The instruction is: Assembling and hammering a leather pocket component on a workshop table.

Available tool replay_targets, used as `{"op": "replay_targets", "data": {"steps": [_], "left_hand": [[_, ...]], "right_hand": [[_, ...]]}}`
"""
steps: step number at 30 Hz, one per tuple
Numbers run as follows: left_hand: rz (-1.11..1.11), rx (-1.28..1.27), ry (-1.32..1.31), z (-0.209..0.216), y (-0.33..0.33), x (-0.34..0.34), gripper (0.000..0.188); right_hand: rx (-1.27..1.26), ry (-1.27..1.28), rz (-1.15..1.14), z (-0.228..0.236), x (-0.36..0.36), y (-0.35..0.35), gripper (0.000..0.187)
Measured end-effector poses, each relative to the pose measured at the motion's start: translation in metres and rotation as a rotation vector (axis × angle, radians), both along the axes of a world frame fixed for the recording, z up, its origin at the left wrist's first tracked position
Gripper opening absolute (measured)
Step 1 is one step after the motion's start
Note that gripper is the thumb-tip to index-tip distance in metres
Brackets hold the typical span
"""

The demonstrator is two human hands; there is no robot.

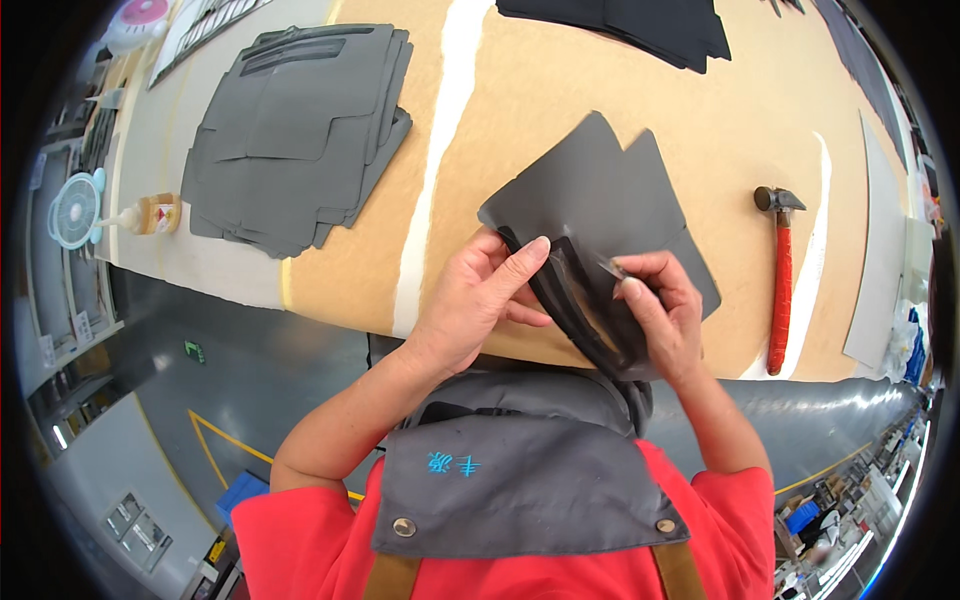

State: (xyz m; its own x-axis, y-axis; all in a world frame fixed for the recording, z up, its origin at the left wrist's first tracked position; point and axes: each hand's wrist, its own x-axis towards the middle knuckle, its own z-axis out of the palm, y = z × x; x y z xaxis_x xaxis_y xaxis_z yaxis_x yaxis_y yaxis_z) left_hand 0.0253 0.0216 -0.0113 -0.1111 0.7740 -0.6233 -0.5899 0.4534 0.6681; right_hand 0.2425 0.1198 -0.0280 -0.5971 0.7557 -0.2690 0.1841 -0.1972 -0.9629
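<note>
Worktable (560,90): supports work. Grey panel stack (270,190): left side; finished or waiting, cannot tell. Single grey panel (615,190): near table edge, before person; work apparently partway, remaining steps not determinable. Left hand (478,300): pinches panel edge at black strip (562,300). Right hand (665,312): fingertips closed on small thin item (611,267), type unclear.

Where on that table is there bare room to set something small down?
Bare tan tabletop shows between the grey piece in hand and the red-handled hammer, and between that piece and the grey stack at left, crossed by a white strip. It's crowded around the left hand and right hand.
</note>
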Motion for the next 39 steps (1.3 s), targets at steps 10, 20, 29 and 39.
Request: {"op": "replay_targets", "data": {"steps": [10,20,29,39], "left_hand": [[0.055,-0.083,-0.109,-0.009,-0.018,0.004,0.025],[0.089,-0.119,-0.315,0.005,-0.016,0.025,0.030],[0.099,-0.072,-0.353,0.010,-0.022,0.034,0.031],[0.050,-0.038,-0.194,0.008,-0.026,0.038,0.028]], "right_hand": [[-0.229,-0.054,0.003,0.049,-0.016,0.014,0.024],[-0.654,-0.001,-0.216,0.047,0.009,-0.067,0.028],[-0.618,0.023,-0.238,0.043,0.014,-0.070,0.024],[-0.593,0.025,-0.210,0.045,0.014,-0.062,0.026]]}}
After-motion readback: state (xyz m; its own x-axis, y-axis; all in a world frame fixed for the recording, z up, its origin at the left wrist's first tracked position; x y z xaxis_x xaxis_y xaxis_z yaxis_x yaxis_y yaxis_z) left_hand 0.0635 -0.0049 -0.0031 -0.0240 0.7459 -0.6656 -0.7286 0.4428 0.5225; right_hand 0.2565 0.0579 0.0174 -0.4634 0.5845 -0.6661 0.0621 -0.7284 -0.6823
